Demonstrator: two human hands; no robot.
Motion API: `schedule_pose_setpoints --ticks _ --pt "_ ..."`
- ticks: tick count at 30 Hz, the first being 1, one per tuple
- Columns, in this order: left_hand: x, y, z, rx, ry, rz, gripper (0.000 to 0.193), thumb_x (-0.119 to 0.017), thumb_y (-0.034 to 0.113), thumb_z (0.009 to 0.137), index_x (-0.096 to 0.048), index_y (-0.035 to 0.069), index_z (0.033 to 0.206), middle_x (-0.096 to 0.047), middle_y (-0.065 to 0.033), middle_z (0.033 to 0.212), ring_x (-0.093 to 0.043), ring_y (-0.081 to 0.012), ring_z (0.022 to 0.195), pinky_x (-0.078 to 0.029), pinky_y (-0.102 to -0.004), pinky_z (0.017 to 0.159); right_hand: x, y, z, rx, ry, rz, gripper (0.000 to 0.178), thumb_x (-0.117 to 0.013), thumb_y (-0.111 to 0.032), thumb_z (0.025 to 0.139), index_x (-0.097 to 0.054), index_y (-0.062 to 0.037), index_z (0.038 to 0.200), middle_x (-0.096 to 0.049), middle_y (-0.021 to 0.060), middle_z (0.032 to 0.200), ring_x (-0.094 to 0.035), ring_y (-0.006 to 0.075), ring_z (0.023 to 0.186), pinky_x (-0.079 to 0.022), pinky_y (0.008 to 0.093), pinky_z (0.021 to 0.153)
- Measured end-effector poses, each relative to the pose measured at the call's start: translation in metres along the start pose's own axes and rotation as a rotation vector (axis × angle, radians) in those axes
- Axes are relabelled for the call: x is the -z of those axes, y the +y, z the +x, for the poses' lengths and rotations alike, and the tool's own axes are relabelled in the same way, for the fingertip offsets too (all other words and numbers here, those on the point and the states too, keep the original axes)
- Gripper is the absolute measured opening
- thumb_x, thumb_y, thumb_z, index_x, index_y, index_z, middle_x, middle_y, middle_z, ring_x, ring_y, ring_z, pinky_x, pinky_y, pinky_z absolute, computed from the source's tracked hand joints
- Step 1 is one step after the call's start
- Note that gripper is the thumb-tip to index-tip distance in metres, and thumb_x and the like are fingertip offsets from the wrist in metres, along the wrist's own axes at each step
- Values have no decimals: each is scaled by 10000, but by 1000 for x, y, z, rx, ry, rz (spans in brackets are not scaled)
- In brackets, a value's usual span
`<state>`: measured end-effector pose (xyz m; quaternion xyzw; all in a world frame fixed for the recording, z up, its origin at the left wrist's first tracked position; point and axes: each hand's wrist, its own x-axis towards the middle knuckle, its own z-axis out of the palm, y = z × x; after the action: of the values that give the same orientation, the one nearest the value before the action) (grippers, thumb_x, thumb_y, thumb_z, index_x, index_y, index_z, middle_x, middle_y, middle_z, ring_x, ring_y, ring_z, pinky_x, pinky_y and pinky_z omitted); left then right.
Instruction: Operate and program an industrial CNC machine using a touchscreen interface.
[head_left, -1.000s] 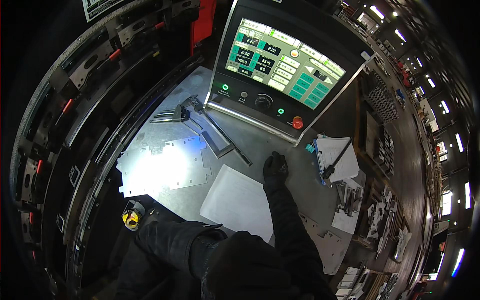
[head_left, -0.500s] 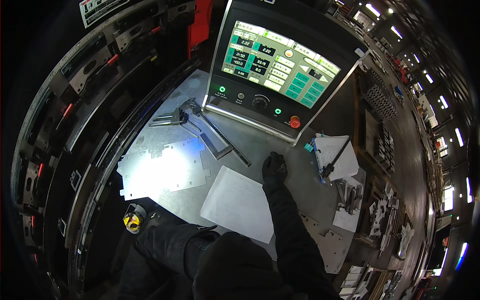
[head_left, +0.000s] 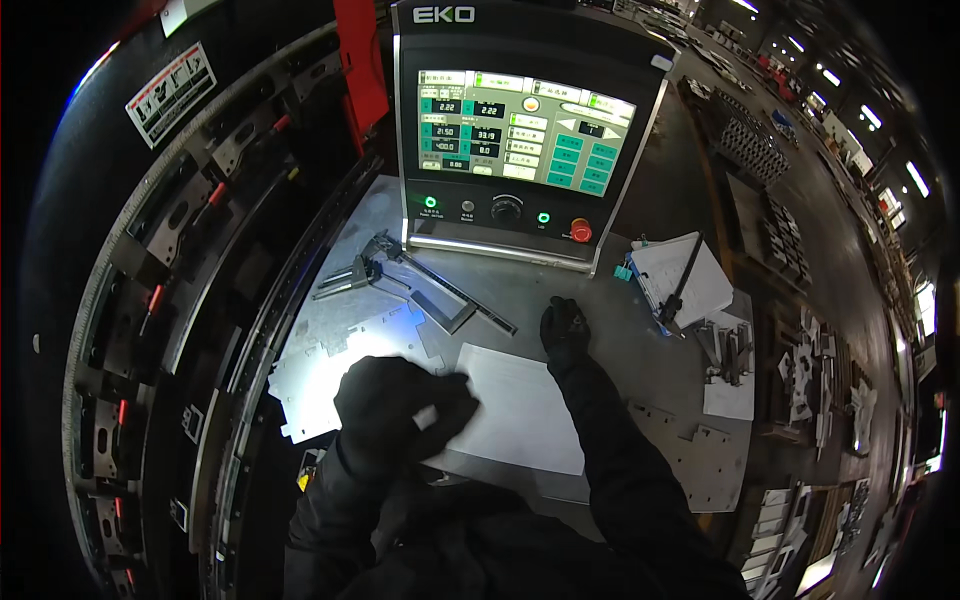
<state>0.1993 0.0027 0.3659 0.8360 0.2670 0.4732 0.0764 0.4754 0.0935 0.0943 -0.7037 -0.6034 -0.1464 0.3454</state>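
My left hand [head_left: 395, 415], in a dark glove, is raised over the near edge of a white paper sheet [head_left: 525, 405] and a brightly lit notched sheet-metal plate [head_left: 305, 390]. Its fingers curl round to the thumb, leaving a small gap, and nothing shows in them; the fingertips are slightly blurred. My right hand [head_left: 565, 327], also gloved, rests on the grey table [head_left: 640, 370] beyond the paper with its fingers curled in. I see nothing in it. Between the hands and the control panel [head_left: 500, 215] lies a large caliper [head_left: 455, 285], its jaws toward the left.
Papers on a clipboard [head_left: 685, 280], with a dark slender tool across them, lie at the right. Beside them, several bent metal pieces [head_left: 728, 350] sit on paper. Another notched plate [head_left: 690, 455] is near the right edge. The machine's long bed [head_left: 240, 390] runs along the left.
My left hand has come up into view over the plate and paper. My right hand stays on the table, its fingers still curled. The whole view has shifted.
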Motion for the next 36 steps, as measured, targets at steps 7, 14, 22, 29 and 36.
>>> schedule_pose_setpoints --ticks 7,14,22,29,36 --pt "-46 -163 -109 251 -32 362 344 -663 206 705 -625 73 1019 -626 -122 960 -592 -277 810 -467 -337 683 -15 -3 -3 -47 -71 65 214 -541 -150 770 -564 -106 978 -570 117 856 -575 323 730 -467 421 604" --pt "-74 -180 -156 310 -145 592 333 -600 225 736 -595 120 1053 -584 -97 1126 -515 -316 1080 -393 -413 903 -19 10 -2 -92 -121 72 217 -544 -170 777 -573 -101 980 -574 129 876 -574 331 737 -471 422 612" --pt "-73 -174 -146 242 -90 609 255 -579 200 717 -574 78 940 -590 -101 1051 -524 -326 976 -393 -406 843 18 10 36 -47 -201 249 234 -545 -214 785 -575 -98 987 -592 124 863 -579 340 753 -466 435 615" --pt "-73 -172 -144 249 -60 641 203 -571 195 721 -557 76 886 -587 -95 1040 -517 -317 956 -383 -396 834 70 3 159 -46 -36 236 448 -524 -239 793 -472 -175 1234 -611 139 949 -586 367 795 -461 458 641" --pt "-72 -171 -145 278 -78 636 216 -572 195 721 -559 80 903 -583 -88 1044 -513 -313 973 -376 -400 850 66 4 231 167 279 196 633 -587 -169 744 -383 -136 1341 -600 134 773 -568 298 640 -444 402 569"
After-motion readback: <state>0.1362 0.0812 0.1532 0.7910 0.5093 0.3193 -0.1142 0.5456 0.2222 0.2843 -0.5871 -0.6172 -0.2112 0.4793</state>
